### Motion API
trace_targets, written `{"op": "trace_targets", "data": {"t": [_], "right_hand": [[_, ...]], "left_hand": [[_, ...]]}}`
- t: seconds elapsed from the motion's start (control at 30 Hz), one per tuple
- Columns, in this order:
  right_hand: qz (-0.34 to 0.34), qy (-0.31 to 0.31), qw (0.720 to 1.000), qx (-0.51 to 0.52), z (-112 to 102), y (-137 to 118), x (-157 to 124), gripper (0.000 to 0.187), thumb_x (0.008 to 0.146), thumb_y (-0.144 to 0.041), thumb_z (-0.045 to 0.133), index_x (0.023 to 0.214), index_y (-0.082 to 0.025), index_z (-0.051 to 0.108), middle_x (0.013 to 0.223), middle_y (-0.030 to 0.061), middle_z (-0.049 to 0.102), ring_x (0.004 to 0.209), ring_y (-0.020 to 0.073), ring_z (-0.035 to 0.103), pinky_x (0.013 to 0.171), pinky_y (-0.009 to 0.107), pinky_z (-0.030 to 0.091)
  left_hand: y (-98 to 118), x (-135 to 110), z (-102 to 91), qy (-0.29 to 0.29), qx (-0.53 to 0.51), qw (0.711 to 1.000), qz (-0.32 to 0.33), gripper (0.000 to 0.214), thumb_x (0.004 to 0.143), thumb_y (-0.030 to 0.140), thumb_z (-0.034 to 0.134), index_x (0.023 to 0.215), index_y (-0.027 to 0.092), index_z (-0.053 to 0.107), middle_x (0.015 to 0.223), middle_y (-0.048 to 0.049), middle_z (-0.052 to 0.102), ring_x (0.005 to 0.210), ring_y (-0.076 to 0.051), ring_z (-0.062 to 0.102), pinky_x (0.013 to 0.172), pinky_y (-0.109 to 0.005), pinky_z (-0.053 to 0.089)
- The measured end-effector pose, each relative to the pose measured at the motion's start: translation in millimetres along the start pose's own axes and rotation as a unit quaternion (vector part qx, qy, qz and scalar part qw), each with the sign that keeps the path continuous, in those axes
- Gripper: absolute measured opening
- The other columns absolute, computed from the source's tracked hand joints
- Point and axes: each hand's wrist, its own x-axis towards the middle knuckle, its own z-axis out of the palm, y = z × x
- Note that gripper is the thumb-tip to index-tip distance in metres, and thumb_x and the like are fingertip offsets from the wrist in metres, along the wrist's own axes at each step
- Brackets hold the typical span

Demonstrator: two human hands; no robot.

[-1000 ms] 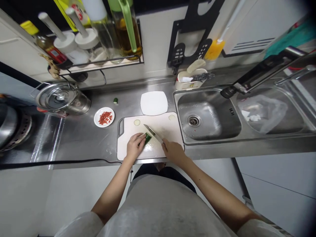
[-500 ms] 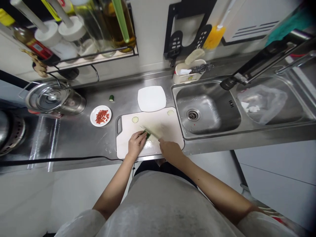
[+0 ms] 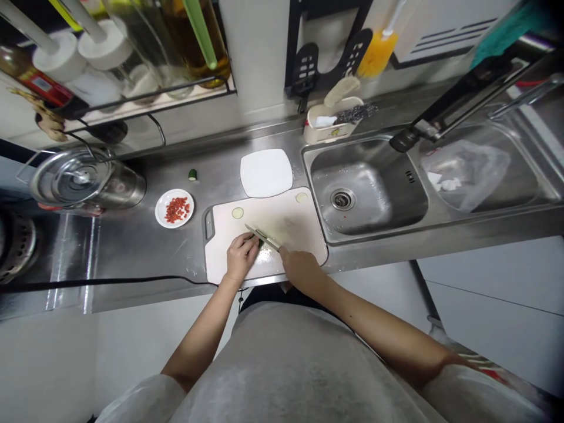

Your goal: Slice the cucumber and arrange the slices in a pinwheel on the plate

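My left hand point(image 3: 240, 257) presses a dark green cucumber piece point(image 3: 261, 241) against the cutting board point(image 3: 224, 258), fingers closed around it and hiding most of it. In my right hand point(image 3: 302, 268) is the handle of a kitchen knife point(image 3: 267, 239). Its blade points up and left, lying against the cucumber beside my left fingertips. One pale cucumber slice point(image 3: 238, 213) rests near the board's upper left, and another slice point(image 3: 301, 198) near its upper right corner.
Behind the board sits a white square plate point(image 3: 266, 173). Leftward are a round plate point(image 3: 162, 218) of chopped red bits, a cucumber end point(image 3: 192, 175) and a lidded steel pot point(image 3: 127, 191). A sink point(image 3: 370, 217) adjoins the right; a black cable point(image 3: 132, 281) crosses the front edge.
The knife blade, blurred before, now shows clearly at the cucumber. My hands stay in nearly the same place on the board. The whole view has shifted slightly.
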Motion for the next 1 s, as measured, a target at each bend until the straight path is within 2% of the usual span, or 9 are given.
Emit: {"op": "trace_targets", "data": {"t": [0.27,0.57,0.77,1.0], "right_hand": [[-0.001,-0.018,1.000,0.007,-7,-1,7,0.023,0.092,-0.009,0.034,0.108,-0.013,0.051,0.083,0.0122,0.069,0.082,0.0225,0.070,0.066,0.027,0.050],[-0.012,-0.001,1.000,0.029,-4,-1,14,0.022,0.091,-0.009,0.036,0.104,-0.013,0.053,0.081,0.0119,0.069,0.081,0.0222,0.070,0.067,0.028,0.050],[-0.019,-0.019,0.999,0.028,-6,0,17,0.021,0.091,-0.009,0.038,0.105,-0.012,0.054,0.083,0.0129,0.069,0.084,0.0213,0.069,0.068,0.027,0.049],[-0.020,-0.013,0.999,0.045,-3,3,22,0.025,0.091,-0.009,0.036,0.105,-0.012,0.056,0.084,0.0131,0.069,0.084,0.0215,0.068,0.069,0.027,0.049]], "left_hand": [[-1,1,-0.2,-0.012,0.019,1.000,0.000,0.021,0.090,0.029,0.052,0.092,0.021,0.072,0.102,-0.0070,0.067,0.092,-0.017,0.063,0.083,-0.031,0.053],[-1,1,1.3,-0.011,0.026,1.000,0.008,0.020,0.090,0.027,0.053,0.093,0.021,0.071,0.105,-0.0077,0.066,0.093,-0.017,0.062,0.083,-0.032,0.052],[0,1,0.8,-0.011,0.024,1.000,0.016,0.018,0.089,0.026,0.055,0.093,0.020,0.071,0.104,-0.0076,0.067,0.092,-0.017,0.061,0.082,-0.031,0.052],[0,2,1.2,-0.011,0.019,1.000,0.022,0.019,0.090,0.026,0.054,0.095,0.021,0.071,0.105,-0.0075,0.067,0.093,-0.017,0.062,0.082,-0.031,0.053]]}}
